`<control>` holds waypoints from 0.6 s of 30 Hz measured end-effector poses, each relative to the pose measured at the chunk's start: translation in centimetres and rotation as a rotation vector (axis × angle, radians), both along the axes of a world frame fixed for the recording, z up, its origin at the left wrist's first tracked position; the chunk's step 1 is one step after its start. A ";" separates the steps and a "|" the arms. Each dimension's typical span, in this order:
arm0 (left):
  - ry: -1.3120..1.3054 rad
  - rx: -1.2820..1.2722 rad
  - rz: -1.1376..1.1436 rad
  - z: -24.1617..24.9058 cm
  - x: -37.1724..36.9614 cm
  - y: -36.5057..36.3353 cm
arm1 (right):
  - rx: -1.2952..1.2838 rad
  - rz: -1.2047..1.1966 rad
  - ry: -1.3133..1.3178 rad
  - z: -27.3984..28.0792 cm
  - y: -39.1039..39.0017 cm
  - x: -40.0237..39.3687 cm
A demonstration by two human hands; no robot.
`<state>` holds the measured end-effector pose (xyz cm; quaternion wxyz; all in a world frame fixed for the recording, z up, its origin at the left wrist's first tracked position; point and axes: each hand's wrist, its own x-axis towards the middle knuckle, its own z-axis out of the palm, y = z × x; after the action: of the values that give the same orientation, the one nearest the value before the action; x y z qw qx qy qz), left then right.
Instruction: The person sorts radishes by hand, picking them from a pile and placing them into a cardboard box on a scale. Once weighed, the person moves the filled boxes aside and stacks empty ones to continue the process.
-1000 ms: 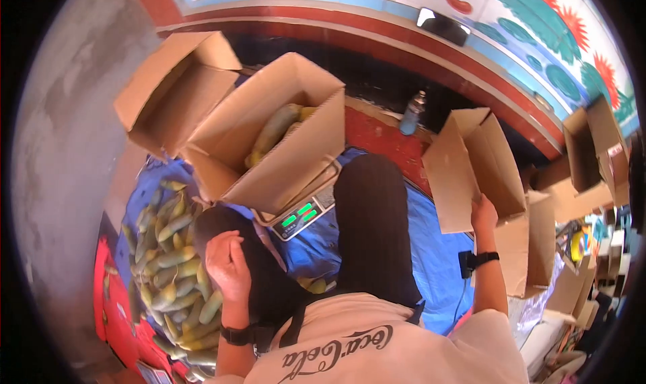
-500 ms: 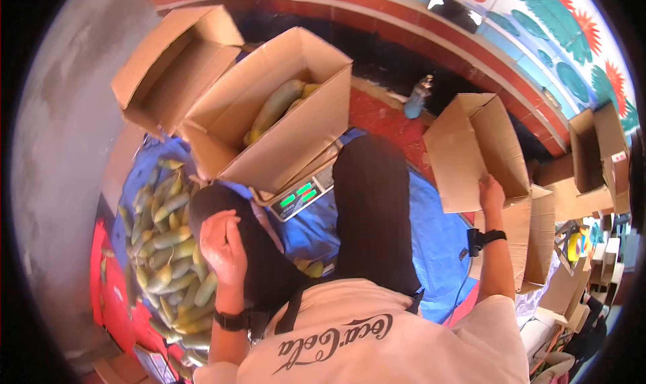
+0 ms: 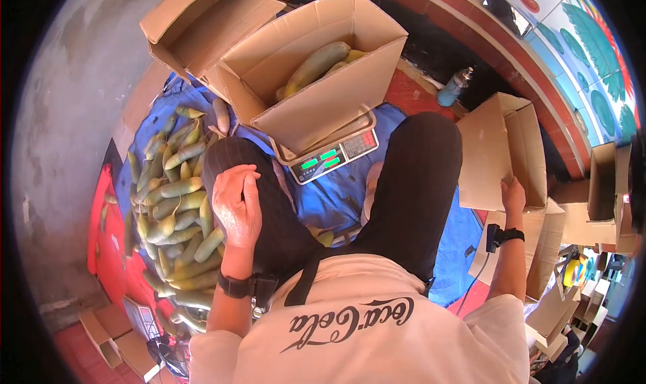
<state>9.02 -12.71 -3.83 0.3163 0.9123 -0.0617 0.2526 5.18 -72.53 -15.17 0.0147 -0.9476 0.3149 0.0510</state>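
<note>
My right hand [image 3: 513, 197] grips the lower edge of an upright cardboard box [image 3: 486, 159] on the right, fingers closed on the board. My left hand [image 3: 237, 206] is over my left knee, fingers loosely bent, holding nothing. Left of that knee lies a heap of long green vegetables [image 3: 178, 209] with thin tapered ends, like green radishes. In front of me an open cardboard box [image 3: 330, 101] with several more of these inside sits on a digital scale [image 3: 330, 161], whose display is lit green and red.
Another open box [image 3: 222, 27] stands behind the scale's box. Near the wall is a bottle of bluish liquid [image 3: 455, 88]. More cardboard boxes [image 3: 602, 182] stand at the right. A blue tarp [image 3: 451, 263] covers the floor around my legs.
My view has shifted, so the scene sits further right and the front boxes higher. My right hand keeps its hold on the box; my left hand stays by the knee.
</note>
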 end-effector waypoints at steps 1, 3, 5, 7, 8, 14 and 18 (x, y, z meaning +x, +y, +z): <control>0.002 0.000 0.004 0.0 0.0 0.1 | -0.026 -0.017 -0.021 0.1 0.5 -0.1; 0.004 0.010 -0.003 0.1 -0.1 0.2 | -0.053 -0.030 -0.042 0.4 1.0 0.0; 0.002 -0.011 0.004 0.2 -0.2 0.2 | -0.065 -0.068 -0.024 0.7 1.1 0.1; 0.001 -0.035 0.001 0.2 -0.1 0.2 | -0.086 -0.076 -0.011 1.0 1.4 -0.1; -0.003 -0.037 0.002 0.2 -0.1 0.2 | -0.103 -0.082 0.001 1.1 1.3 -0.3; -0.007 -0.032 -0.011 0.3 -0.1 0.1 | 0.049 0.010 -0.158 -2.7 -2.6 -2.6; 0.001 -0.003 0.017 0.3 0.0 -0.1 | 0.078 -0.013 -0.173 -0.8 0.9 -3.1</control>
<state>8.98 -12.84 -3.55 0.3157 0.9124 -0.0532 0.2551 2.07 -71.61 -15.97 0.0791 -0.9452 0.3163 -0.0191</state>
